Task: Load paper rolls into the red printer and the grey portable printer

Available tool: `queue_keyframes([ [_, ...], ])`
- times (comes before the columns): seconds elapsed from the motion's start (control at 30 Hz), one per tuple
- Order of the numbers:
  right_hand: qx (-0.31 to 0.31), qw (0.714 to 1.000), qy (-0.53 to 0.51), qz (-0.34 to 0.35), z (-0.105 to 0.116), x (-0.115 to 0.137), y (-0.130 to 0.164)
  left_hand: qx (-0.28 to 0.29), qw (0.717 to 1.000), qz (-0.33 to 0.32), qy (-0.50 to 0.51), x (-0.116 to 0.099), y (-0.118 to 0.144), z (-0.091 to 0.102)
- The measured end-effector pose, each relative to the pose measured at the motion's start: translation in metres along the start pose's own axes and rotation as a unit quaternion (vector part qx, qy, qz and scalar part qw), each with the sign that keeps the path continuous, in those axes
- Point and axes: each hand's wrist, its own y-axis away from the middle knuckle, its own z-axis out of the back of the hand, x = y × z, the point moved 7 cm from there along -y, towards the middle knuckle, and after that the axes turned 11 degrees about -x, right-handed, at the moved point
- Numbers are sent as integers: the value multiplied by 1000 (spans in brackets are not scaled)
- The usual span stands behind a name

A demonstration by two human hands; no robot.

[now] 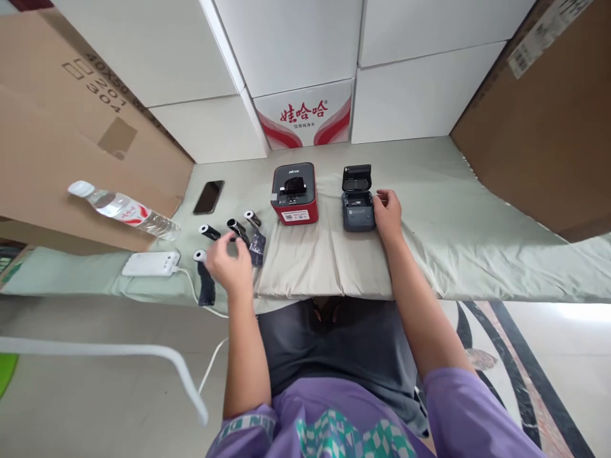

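Observation:
A small dark grey label printer (359,216) sits on the cloth with its lid (357,177) raised, showing the paper bay. My right hand (388,216) rests at the printer's right side, its curled fingers against the casing. My left hand (230,262) is over a group of small black-and-white paper rolls, thumb and index finger apart. Nearest to its fingers is a roll (200,256) with a dark strip (206,286) hanging from it. Beyond the hand lie a roll (209,231), another roll (237,228) and a third roll (252,219). A dark strip (258,248) lies beside them.
A red and black box-shaped device (296,207) stands mid-table. To the left are a phone (209,197), a water bottle (126,208) and a white power bank (150,264) with a cable. White cartons (305,117) line the back; brown cardboard boxes (71,140) flank both sides.

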Motion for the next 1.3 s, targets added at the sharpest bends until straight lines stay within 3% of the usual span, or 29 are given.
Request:
queue_keyframes([
  [0.07,-7,1000,-1,7,0,0,-1,29,999,25,-36,25,-17,5],
  [0.17,-12,1000,-2,17,0,0,-1,104,991,10,-89,41,-54,-6],
  [0.27,-11,1000,-3,10,1,1,-1,193,972,-64,-118,38,-88,-35],
  [0.33,-9,1000,-5,-1,1,2,0,282,944,-108,-136,37,-100,-60],
  [0.4,-7,1000,-7,-10,2,3,0,336,924,-124,-134,36,-106,-75],
  [0.47,-8,1000,-9,-15,1,3,0,333,933,-114,-78,32,-111,-78],
  [0.57,-12,1000,-13,-10,1,2,0,275,952,-69,112,19,-113,-63],
  [0.63,-13,1000,-12,-5,0,2,-1,229,947,-36,222,11,-109,-50],
  [0.73,-8,1000,-2,-7,0,2,-1,193,937,-18,291,-3,-98,-38],
  [0.9,-7,1000,-1,-10,0,3,0,230,905,-19,357,-49,-77,-42],
  [0.97,-9,1000,-5,-9,0,3,1,266,891,-12,368,-75,-66,-53],
  [1.1,-11,1000,-7,-10,0,5,2,364,834,-21,414,-144,-33,-87],
  [1.2,-12,1000,-7,-12,2,6,3,413,821,-89,383,-196,-9,-115],
  [1.3,4,1000,-14,-14,2,6,2,385,842,-216,309,-237,2,-137],
])
